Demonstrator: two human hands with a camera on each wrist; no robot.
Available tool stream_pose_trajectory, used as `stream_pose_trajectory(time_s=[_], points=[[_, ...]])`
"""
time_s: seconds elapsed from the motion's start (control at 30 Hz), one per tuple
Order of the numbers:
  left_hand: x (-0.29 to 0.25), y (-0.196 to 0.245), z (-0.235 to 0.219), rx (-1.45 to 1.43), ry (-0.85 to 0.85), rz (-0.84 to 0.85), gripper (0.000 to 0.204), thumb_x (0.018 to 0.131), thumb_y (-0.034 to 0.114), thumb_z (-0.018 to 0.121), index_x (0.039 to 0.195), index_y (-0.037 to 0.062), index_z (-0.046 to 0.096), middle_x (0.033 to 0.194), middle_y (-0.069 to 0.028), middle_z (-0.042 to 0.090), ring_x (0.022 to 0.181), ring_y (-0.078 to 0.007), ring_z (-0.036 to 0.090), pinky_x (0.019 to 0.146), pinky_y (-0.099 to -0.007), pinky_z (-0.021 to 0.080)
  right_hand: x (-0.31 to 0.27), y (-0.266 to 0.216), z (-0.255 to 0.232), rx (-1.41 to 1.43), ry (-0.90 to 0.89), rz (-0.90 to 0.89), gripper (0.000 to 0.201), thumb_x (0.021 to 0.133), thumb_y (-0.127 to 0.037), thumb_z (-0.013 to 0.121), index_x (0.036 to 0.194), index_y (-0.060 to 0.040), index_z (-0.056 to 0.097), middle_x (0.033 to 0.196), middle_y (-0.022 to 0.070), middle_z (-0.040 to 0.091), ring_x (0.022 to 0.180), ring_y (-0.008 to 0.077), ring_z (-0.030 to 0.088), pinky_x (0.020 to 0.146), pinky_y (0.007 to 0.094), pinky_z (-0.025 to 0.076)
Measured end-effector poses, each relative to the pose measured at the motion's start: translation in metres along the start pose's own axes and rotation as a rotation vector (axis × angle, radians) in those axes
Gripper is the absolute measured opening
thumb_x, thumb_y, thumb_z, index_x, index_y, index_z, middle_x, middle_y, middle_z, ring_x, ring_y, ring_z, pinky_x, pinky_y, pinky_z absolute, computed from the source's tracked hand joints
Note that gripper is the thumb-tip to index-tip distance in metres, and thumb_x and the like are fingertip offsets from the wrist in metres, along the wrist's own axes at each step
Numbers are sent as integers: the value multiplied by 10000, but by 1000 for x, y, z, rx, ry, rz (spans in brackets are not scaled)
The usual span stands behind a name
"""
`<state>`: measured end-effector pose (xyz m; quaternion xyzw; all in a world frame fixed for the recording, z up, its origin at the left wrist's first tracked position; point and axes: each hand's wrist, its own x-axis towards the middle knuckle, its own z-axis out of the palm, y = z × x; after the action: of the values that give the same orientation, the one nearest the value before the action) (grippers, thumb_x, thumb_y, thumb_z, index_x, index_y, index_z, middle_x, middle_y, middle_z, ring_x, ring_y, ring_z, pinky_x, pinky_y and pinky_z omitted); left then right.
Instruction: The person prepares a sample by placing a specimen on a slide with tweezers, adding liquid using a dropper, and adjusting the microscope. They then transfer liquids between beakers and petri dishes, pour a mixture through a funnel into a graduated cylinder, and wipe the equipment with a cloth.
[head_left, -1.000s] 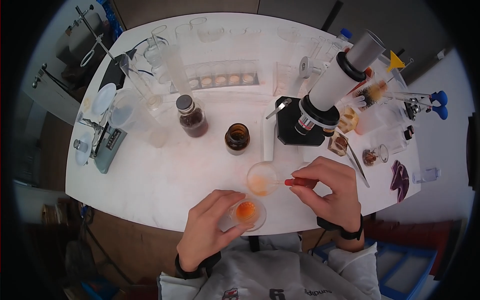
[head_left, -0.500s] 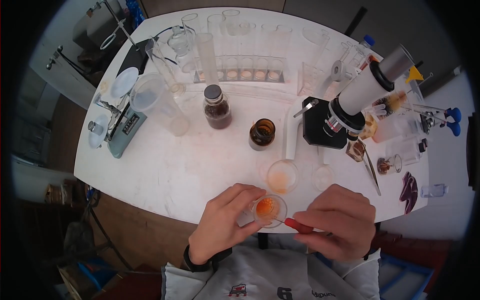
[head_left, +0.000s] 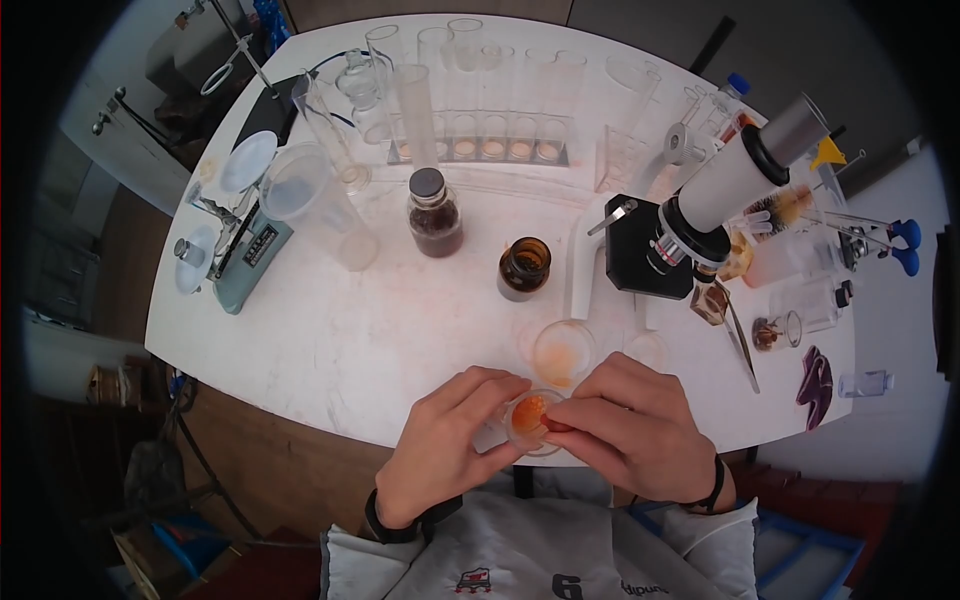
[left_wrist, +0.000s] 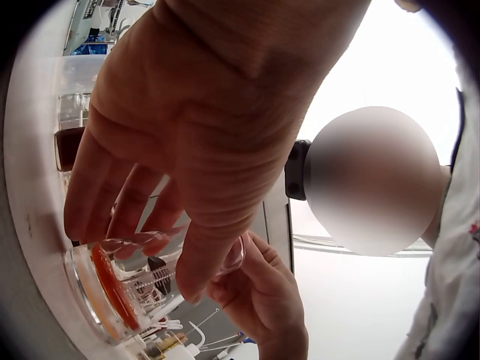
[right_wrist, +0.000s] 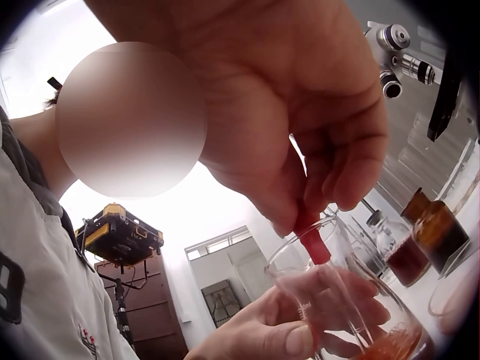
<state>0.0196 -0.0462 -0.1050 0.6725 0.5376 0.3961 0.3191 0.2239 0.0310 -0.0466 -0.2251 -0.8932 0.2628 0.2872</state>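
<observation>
My left hand [head_left: 440, 440] curls its fingers and thumb around a small glass beaker [left_wrist: 84, 294] at the table's front edge. Orange-red liquid [left_wrist: 112, 289] lies in the bottom of it. With thumb and fingers my right hand [head_left: 640, 430] pinches the red rubber bulb [right_wrist: 315, 244] of a dropper over the beaker's mouth. The dropper's glass tube reaches down inside the beaker in the right wrist view. Just beyond the beaker lies a shallow glass dish [head_left: 562, 352] with an orange smear.
Behind the dish stands an open brown bottle [head_left: 525, 268], with a capped bottle of dark liquid [head_left: 436, 215] to its left. A microscope [head_left: 690, 230] is at the right, and a balance scale [head_left: 250, 262] at the left. Test tubes and other glassware line the back.
My right hand has brought the dropper from over the glass dish leftward to the beaker, and its tube is now down in it. My left hand has kept hold of the beaker.
</observation>
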Motion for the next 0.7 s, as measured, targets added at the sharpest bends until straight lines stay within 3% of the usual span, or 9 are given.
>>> stream_pose_trajectory(time_s=[0.2,0.3,0.7], points=[[0,0,-1,0,-29,-34,552,713,171,915,1195,39,681,1134,-144,701,982,-338,715,844,-386,592,-1,2,3,-10,4,-22,207,754,-121,826,855,-70,652,799,38,513,683,198,551,532,327,445],[1,1,-1,11,-3,10,466,760,137,867,1178,55,678,1107,-112,686,938,-308,709,785,-378,593,-2,4,2,-8,-17,-20,216,757,-121,830,882,-74,661,817,40,538,696,208,568,548,328,459],[2,2,-1,8,-8,12,476,755,126,868,1182,47,672,1114,-112,688,951,-312,711,801,-376,594,-6,4,-8,53,-85,23,294,781,-118,839,1025,-60,685,883,65,616,745,250,617,612,339,506]])
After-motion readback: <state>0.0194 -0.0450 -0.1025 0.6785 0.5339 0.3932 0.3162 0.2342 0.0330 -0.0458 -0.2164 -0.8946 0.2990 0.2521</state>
